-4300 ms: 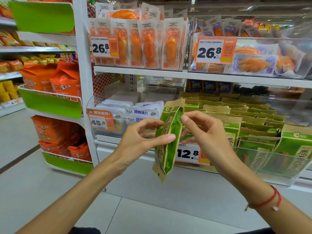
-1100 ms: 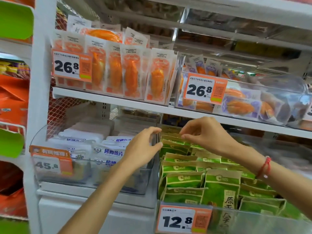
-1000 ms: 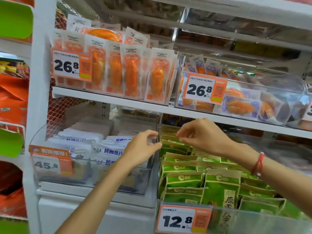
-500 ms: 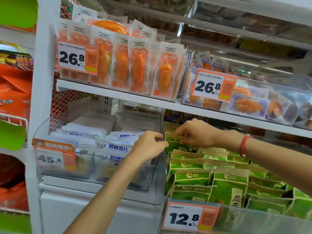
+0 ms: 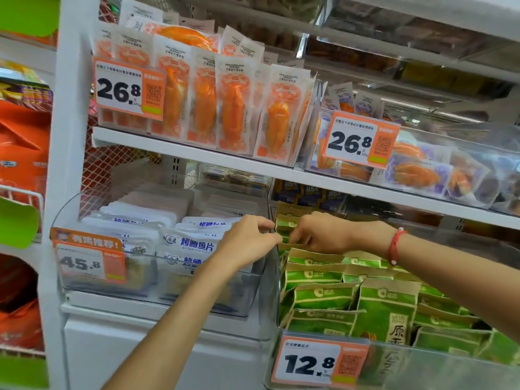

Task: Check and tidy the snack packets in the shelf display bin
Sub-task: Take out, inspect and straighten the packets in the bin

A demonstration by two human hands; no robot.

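Note:
A clear display bin (image 5: 439, 361) with a 12.8 price tag (image 5: 318, 361) holds several green and tan snack packets (image 5: 385, 308) in overlapping rows. Both hands reach into its far left corner. My left hand (image 5: 247, 240) has its fingertips pinched at the bin's left wall, against one green snack packet (image 5: 284, 225) in the back row. My right hand (image 5: 323, 235), with a red cord at the wrist, pinches the same packet's tan top edge from the right. The hands hide most of that packet.
To the left, another clear bin (image 5: 168, 294) holds white fish-slice packets (image 5: 194, 243) behind a 45.8 tag (image 5: 87, 263). The white shelf (image 5: 197, 156) just above carries orange packets (image 5: 233, 108). Dark blue packets (image 5: 309, 192) stand behind the green ones. Orange bags (image 5: 19, 153) fill the left rack.
The green packet, held out in front of the shelf earlier, now sits in the bin's back row. Over the last second both hands dropped lower and closed in on it.

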